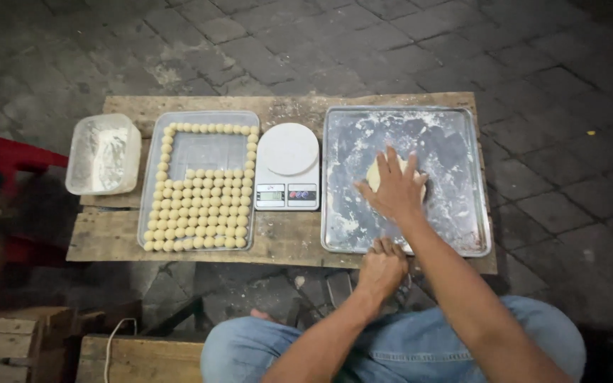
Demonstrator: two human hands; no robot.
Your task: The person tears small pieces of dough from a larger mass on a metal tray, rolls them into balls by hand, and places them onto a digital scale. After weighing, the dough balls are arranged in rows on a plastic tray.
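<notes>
Nearest the viewer, a seated person in blue jeans (420,340) leans over a low wooden pallet table (108,237) set on dark paving stones (548,64). The left hand (382,268) is curled over the near rim of a floured metal baking tray (455,220), fingers bent around the edge and gripping it; whether anything else lies under that hand cannot be told. Just beyond, the right hand (395,188) lies flat with fingers spread, palm pressed down on a pale lump of dough (374,175) that rests on the tray's floured bottom, near its middle. The dough sits directly beneath the palm and is mostly covered: only its left edge shows past the thumb side, with a sliver at the right by the little finger. To the left of the tray, touching or just beside it, stands a white kitchen scale (287,167) with a round platform. Further left lies a clear rectangular tray (200,149) holding many small dough balls (200,213), set in rows that fill its near half and line its left, far and right edges. At the far left end of the table stands a translucent plastic tub (104,154) with white flour inside.
</notes>
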